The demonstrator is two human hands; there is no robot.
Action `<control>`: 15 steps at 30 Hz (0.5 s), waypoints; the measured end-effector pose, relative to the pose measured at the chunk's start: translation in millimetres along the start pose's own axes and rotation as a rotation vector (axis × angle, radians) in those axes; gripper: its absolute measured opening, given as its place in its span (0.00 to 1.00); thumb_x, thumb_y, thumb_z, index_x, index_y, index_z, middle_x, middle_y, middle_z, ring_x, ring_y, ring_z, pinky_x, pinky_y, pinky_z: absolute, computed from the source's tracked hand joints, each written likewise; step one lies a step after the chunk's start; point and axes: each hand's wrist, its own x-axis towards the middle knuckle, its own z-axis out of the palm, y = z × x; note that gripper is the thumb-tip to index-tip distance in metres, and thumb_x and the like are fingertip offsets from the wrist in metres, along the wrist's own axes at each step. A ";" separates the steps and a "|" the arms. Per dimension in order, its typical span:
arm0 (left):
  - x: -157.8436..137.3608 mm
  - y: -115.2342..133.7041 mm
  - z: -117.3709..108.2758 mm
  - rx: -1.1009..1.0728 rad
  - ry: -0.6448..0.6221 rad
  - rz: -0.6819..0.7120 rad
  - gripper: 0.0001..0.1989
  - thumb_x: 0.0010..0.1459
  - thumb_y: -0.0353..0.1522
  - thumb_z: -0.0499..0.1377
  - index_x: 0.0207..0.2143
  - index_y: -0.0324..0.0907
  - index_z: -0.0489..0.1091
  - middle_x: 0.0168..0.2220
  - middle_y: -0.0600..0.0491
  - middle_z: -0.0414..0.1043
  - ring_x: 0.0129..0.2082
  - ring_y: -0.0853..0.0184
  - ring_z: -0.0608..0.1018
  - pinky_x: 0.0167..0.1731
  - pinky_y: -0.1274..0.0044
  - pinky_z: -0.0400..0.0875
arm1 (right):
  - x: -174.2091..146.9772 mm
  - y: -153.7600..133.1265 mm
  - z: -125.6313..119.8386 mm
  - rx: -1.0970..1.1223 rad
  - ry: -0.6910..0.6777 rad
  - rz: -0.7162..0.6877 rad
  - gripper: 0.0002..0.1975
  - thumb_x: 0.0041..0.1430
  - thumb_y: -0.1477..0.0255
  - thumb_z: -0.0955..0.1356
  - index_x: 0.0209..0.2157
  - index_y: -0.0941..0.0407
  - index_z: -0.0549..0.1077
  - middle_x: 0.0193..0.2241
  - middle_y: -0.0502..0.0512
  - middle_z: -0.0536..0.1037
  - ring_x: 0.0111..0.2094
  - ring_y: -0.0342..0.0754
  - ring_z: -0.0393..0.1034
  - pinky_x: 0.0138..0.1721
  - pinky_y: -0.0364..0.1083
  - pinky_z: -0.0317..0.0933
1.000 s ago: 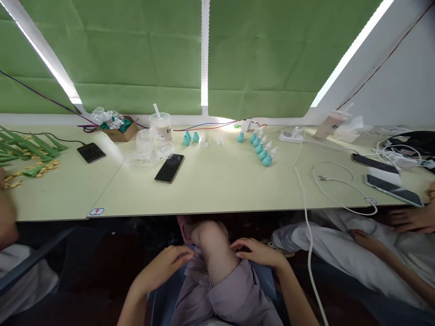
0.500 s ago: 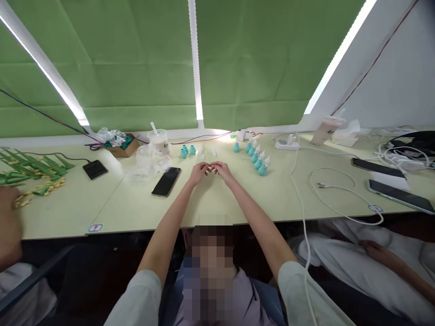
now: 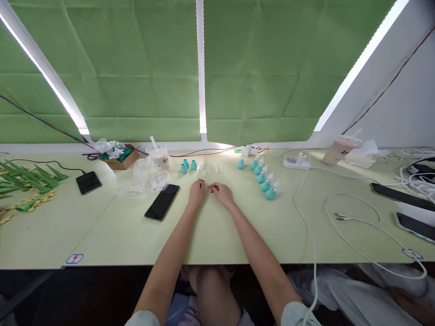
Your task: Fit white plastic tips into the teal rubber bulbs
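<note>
My left hand [image 3: 197, 193] rests on the table with its fingers curled together; what they hold, if anything, is hidden. Just to its right, my right hand [image 3: 222, 194] has loosely bent fingers, slightly apart, pointing at the left one, with nothing visible in them. A small gap separates the hands. Beyond them lie small clear-white plastic pieces [image 3: 217, 168]. Several open-necked teal bulbs [image 3: 184, 168] stand behind my left hand. Right of my right hand runs a slanting row of teal bulbs [image 3: 270, 194] fitted with white pointed tips.
A black phone [image 3: 162, 202], a crumpled plastic bag [image 3: 142, 180] and a drink cup [image 3: 159, 158] are at left, with a small cardboard box [image 3: 126, 159] behind. A power strip [image 3: 296, 162] and white cable [image 3: 307, 222] lie right. Green plastic stems [image 3: 34, 181] sit far left.
My hands have come apart from fingertip contact, the right one shifting a little rightwards. The view has tilted, so the table sits lower. The person's arm at far left has left view.
</note>
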 end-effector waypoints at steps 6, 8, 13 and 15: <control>29.0 2.0 0.6 0.228 0.149 -0.043 0.15 0.62 0.36 0.50 0.47 0.34 0.65 0.38 0.42 0.72 0.43 0.59 0.73 0.44 0.71 0.65 | 2.0 1.8 0.2 0.005 0.000 0.005 0.13 0.57 0.74 0.61 0.35 0.49 0.76 0.27 0.44 0.78 0.31 0.41 0.71 0.30 0.40 0.56; 39.8 3.6 4.6 0.266 0.132 -0.026 0.15 0.60 0.35 0.53 0.47 0.36 0.65 0.42 0.42 0.70 0.47 0.58 0.71 0.45 0.71 0.65 | 1.3 1.6 -0.1 0.000 -0.002 0.001 0.13 0.57 0.74 0.61 0.34 0.49 0.76 0.27 0.43 0.78 0.31 0.41 0.71 0.30 0.40 0.55; 52.7 4.6 15.4 0.333 0.083 -0.056 0.12 0.57 0.33 0.56 0.43 0.39 0.68 0.46 0.41 0.67 0.51 0.55 0.68 0.43 0.69 0.66 | 0.2 -0.2 -1.3 0.010 -0.017 -0.004 0.14 0.57 0.75 0.60 0.35 0.49 0.76 0.27 0.43 0.78 0.31 0.41 0.71 0.30 0.40 0.55; 51.6 2.6 15.3 0.314 0.086 -0.046 0.10 0.57 0.31 0.55 0.41 0.40 0.69 0.45 0.42 0.68 0.51 0.55 0.68 0.44 0.69 0.66 | 0.6 -0.7 -1.4 0.003 -0.019 -0.003 0.14 0.57 0.75 0.60 0.35 0.48 0.76 0.28 0.43 0.78 0.31 0.41 0.71 0.31 0.40 0.56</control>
